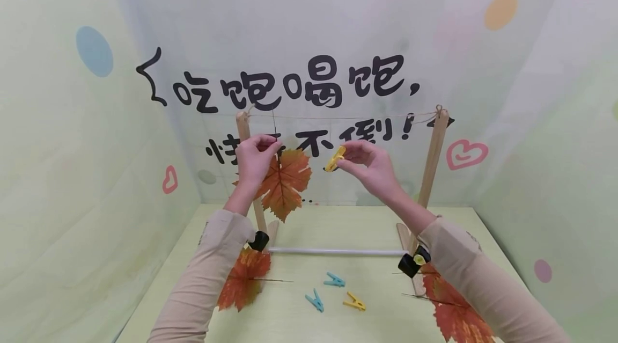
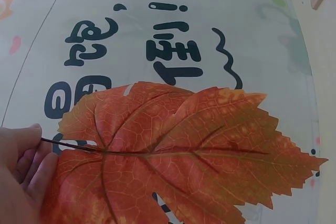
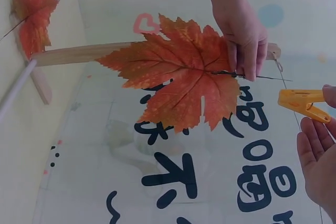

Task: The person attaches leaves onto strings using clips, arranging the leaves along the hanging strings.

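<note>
My left hand (image 1: 255,158) pinches the thin dark stem of an orange-red maple leaf (image 1: 288,182), which hangs below the fingers. The stem's free end reaches up to the twine (image 1: 333,118) strung between two wooden posts. In the left wrist view the leaf (image 2: 173,150) spreads out broad and veined beside the fingertips. Between thumb and fingers, my right hand (image 1: 374,166) holds a yellow clothespin (image 1: 335,159), a little below the twine and to the right of the leaf. The right wrist view shows this clothespin (image 3: 299,99) close to the twine, its handle end at the thumb.
Two blue clothespins (image 1: 334,279) (image 1: 315,300) and a yellow one (image 1: 354,301) lie on the table (image 1: 289,327). More red leaves lie at the left (image 1: 245,278) and right (image 1: 456,305). Wooden posts (image 1: 434,158) rise on both sides, with a white rod (image 1: 338,251) joining their bases.
</note>
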Available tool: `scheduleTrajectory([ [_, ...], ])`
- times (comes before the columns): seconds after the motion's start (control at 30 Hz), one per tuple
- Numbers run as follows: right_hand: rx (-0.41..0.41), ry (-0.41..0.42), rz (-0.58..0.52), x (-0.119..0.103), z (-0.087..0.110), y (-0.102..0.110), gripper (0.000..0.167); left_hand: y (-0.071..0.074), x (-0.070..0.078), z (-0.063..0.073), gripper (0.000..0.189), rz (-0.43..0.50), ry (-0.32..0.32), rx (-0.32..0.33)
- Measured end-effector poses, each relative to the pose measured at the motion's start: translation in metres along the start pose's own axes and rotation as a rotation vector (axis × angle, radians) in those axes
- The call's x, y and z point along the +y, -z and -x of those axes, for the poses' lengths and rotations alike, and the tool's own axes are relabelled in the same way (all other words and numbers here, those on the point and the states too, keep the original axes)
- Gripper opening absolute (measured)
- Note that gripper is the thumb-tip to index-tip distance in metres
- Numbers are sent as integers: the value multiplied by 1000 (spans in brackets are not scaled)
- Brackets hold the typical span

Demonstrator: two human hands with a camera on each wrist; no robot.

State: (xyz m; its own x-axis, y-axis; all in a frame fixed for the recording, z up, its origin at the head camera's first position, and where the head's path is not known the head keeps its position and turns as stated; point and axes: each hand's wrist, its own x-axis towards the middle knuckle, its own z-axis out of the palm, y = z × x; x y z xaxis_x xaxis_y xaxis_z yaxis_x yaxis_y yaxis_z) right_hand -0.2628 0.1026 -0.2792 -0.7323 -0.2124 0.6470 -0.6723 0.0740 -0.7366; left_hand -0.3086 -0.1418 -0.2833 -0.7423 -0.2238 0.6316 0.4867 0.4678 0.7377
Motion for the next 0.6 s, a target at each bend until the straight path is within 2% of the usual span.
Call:
scheduleTrajectory([
  [0.17, -9, 10, 27, -10, -18, -4, 27, -3, 1, -1, 17, 0, 19, -15],
  [0.3, 2, 6, 43, -16, -33, -5, 29, -4, 2, -2, 16, -2, 4, -14],
  [0.43, 19, -16, 25, -23, -44, -8, 31, -4, 3, -2, 16, 5, -9, -9],
  [0.6, 47, -51, 1, -26, -56, -18, 30, -4, 2, -1, 17, 10, 5, -7],
])
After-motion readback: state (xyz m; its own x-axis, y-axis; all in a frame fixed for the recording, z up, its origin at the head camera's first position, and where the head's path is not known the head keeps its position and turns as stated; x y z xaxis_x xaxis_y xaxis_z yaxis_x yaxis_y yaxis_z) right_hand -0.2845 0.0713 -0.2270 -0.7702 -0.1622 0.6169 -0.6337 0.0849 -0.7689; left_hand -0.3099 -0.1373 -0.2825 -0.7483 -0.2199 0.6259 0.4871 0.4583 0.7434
